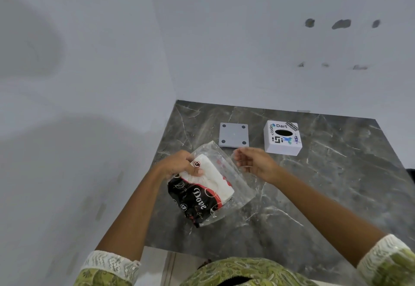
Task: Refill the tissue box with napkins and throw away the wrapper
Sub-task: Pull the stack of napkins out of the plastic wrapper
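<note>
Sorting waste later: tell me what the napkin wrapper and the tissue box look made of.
Wrapper: thin plastic film, glossy and partly clear; it crinkles and glints. Tissue box: looks like rigid matte white plastic with stickers, though painted wood is possible.

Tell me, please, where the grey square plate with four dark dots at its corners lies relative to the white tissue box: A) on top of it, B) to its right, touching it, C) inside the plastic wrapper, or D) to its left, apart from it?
D: the grey square plate lies flat on the marble counter, left of the white tissue box, with bare counter between them.
</note>
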